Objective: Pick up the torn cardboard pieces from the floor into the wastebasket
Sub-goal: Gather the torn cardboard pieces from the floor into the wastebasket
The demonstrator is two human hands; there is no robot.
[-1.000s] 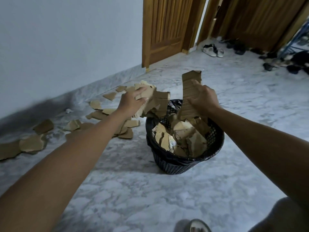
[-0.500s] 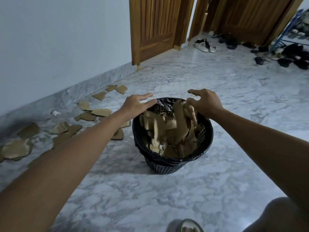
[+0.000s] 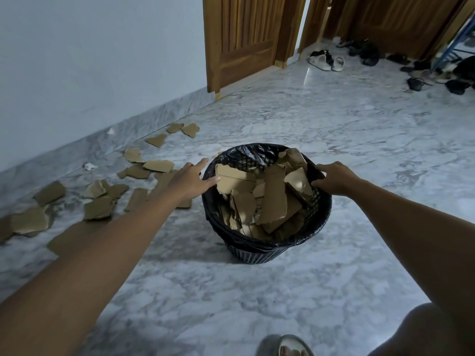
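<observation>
Black mesh plastic forms the wastebasket [image 3: 267, 249], which stands on the grey-white marble floor [image 3: 334, 140] at mid-scene and is lined with a black bin bag [image 3: 246, 152]. Torn cardboard pieces [image 3: 272, 201] fill it nearly to the rim, several standing on edge.

The left hand [image 3: 191, 177] is at the basket's left rim, fingers straight and spread, thumb tip touching or just at the rim; it holds nothing. The right hand [image 3: 334, 177] is at the right rim, fingers curled over the edge; whether they actually grip the rim or a cardboard piece cannot be told.

Loose cardboard pieces [image 3: 158, 166] lie scattered on the floor left of the basket, in a band running along the marble skirting [image 3: 144, 122] of the pale wall, from the near left to the far middle. A small white scrap [image 3: 90, 166] lies among them.

Far side: wooden doors [image 3: 244, 39], with sandals and shoes [image 3: 325, 61] on the floor near them. Near edge: a sandalled foot [image 3: 285, 346] and a knee [image 3: 424, 332].
</observation>
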